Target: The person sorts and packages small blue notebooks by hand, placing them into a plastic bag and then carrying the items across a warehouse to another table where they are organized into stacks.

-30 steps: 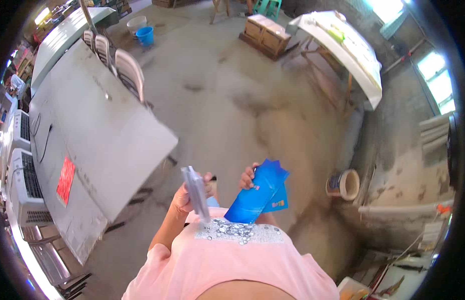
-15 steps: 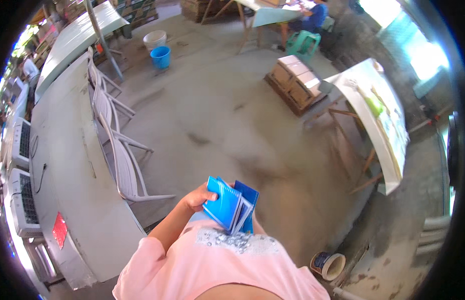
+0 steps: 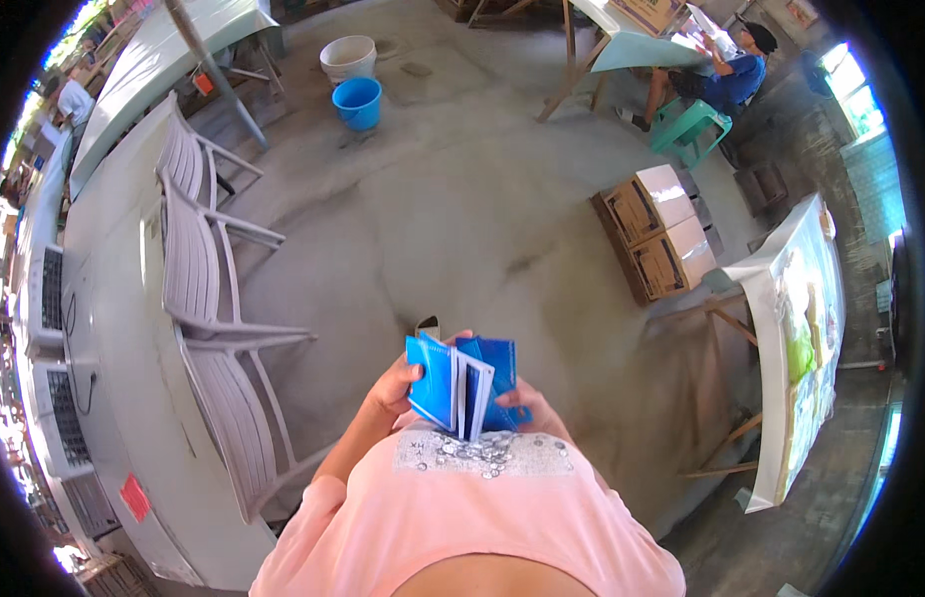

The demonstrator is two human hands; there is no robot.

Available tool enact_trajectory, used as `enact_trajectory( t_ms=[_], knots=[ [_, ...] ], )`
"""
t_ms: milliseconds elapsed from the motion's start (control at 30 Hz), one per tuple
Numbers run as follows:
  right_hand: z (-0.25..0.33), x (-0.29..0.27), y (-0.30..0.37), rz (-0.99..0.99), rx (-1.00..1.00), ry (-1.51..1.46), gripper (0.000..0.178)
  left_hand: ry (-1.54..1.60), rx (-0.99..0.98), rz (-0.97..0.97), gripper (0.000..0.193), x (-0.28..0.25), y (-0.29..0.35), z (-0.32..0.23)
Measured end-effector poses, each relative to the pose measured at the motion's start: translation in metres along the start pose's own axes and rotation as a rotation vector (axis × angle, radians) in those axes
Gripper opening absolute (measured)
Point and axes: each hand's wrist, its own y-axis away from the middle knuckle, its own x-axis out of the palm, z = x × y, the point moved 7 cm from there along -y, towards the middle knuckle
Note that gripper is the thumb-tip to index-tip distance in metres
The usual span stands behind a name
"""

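Close in front of my chest are several small blue notebooks [image 3: 434, 384], their white page edges fanned apart. My left hand [image 3: 393, 386] is closed on the left side of the bundle, thumb over the bright blue cover. On the other side, my right hand [image 3: 528, 400] grips a darker blue notebook [image 3: 500, 354], with fingers at its outer edge. The right-hand fingers are partly hidden behind the covers.
Grey chairs [image 3: 191, 249] line a long table [image 3: 114, 328] at left. Ahead stand a blue bucket [image 3: 357, 103] and a white bucket [image 3: 347, 58]. Stacked cartons [image 3: 671, 261] and a covered table [image 3: 766, 289] are at right. A person [image 3: 733, 82] sits beyond by a green stool [image 3: 693, 129].
My view has shifted, so the cartons and seated person appear farther right and lower. My right hand has come into sight beside the darker notebook, and a foot shows below.
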Motion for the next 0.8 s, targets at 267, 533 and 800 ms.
enact_trajectory(
  t_ms=[267, 533, 800],
  knots=[
    [0.212, -0.035, -0.133, -0.206, -0.120, 0.225, 0.048, 0.035, -0.076, -0.033, 0.080, -0.044, -0.180, -0.155],
    [0.413, -0.023, -0.303, 0.007, -0.142, 0.791, 0.052, 0.094, 0.035, -0.178, 0.080, -0.102, -0.340, -0.296],
    [0.646, 0.005, -0.474, 0.077, -0.146, 1.173, 0.061, 0.241, 0.222, -0.235, 0.075, -0.103, -0.502, -0.472]
  ],
)
